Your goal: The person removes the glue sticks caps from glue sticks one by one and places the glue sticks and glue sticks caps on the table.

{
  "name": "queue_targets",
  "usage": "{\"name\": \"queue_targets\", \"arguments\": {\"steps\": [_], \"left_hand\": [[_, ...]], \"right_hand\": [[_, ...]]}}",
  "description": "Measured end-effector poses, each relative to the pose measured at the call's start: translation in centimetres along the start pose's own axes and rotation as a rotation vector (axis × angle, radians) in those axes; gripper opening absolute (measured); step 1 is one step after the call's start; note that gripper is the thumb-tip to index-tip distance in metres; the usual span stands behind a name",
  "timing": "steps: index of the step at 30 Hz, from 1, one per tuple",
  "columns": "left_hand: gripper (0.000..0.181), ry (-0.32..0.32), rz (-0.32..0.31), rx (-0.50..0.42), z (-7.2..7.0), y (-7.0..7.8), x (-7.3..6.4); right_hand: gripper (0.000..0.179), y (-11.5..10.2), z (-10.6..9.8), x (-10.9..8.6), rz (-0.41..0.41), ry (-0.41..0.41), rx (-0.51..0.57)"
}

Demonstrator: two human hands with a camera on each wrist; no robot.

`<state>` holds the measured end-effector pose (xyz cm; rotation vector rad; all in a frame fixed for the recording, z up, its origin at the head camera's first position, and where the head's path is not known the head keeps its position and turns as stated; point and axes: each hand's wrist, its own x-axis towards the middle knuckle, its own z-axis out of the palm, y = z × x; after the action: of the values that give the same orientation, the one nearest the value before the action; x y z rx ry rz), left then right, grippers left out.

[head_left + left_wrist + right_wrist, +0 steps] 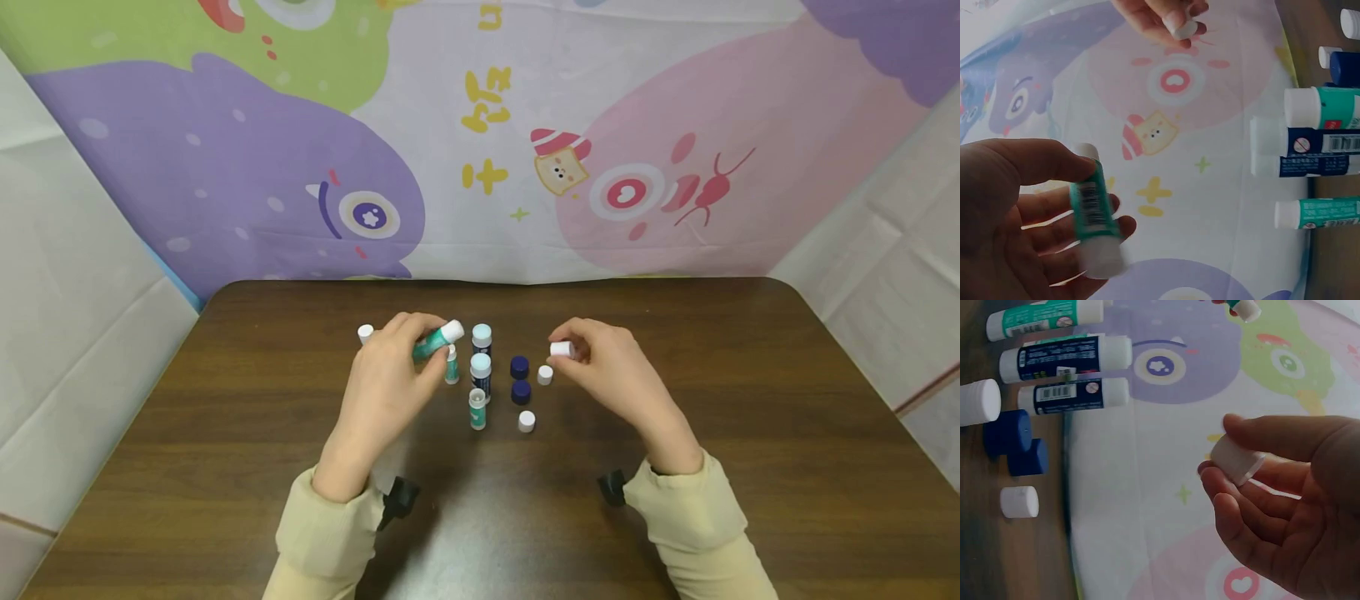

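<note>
My left hand (384,379) grips a green glue stick (433,342), tilted above the table, with its white end pointing up and right. Between thumb and fingers, my right hand (615,371) pinches a white cap (1235,461), held apart from the stick. Two navy glue sticks (481,385) with pale tops stand between the hands. One green glue stick (477,412) stands in front of them and another green glue stick (452,368) beside my left fingers, all without caps.
Two navy caps (521,392) lie right of the standing sticks. Near them on the brown table (225,467) are two white caps (527,422). A white-topped thing (365,333) is partly hidden behind my left hand. A cartoon-printed cloth (480,233) hangs behind the table.
</note>
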<state>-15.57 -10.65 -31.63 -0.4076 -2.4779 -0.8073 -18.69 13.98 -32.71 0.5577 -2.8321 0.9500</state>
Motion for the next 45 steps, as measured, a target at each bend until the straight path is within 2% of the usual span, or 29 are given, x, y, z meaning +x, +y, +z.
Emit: {"name": "queue_targets", "arguments": {"steps": [5,10,15,20,24,29,32,37,45], "left_hand": [[0.019,-0.038,-0.083,0.042,0.4,-0.6,0.0],[0.018,-0.128,-0.154,0.108,1.2,-1.4,-0.2],[0.017,-0.214,-0.203,0.088,1.9,-2.2,-0.3],[0.013,-0.291,-0.194,0.070,2.8,-2.7,-0.3],[0.013,-0.351,-0.214,0.070,3.5,-3.0,-0.3],[0.010,-0.410,-0.229,0.101,4.2,-3.2,-0.5],[0.011,-0.440,-0.228,0.119,4.5,-3.3,-0.5],[0.012,-0.461,-0.223,0.131,4.7,-3.2,-0.6],[0.012,-0.465,-0.221,0.154,5.1,-3.1,-0.3]], "right_hand": [[0.021,0.6,1.0,0.5,0.072,-0.052,-0.019],[0.017,1.0,2.4,0.8,0.101,-0.094,-0.075],[0.015,1.2,3.3,0.9,0.116,-0.129,-0.088],[0.015,1.2,3.5,0.9,0.128,-0.212,-0.123],[0.014,1.3,3.8,0.9,0.136,-0.257,-0.137],[0.009,1.4,4.5,1.1,0.156,-0.301,-0.217],[0.013,1.5,5.1,1.2,0.157,-0.334,-0.257],[0.019,1.7,5.6,1.2,0.165,-0.337,-0.274],[0.015,2.0,5.7,1.3,0.158,-0.327,-0.304]]}}
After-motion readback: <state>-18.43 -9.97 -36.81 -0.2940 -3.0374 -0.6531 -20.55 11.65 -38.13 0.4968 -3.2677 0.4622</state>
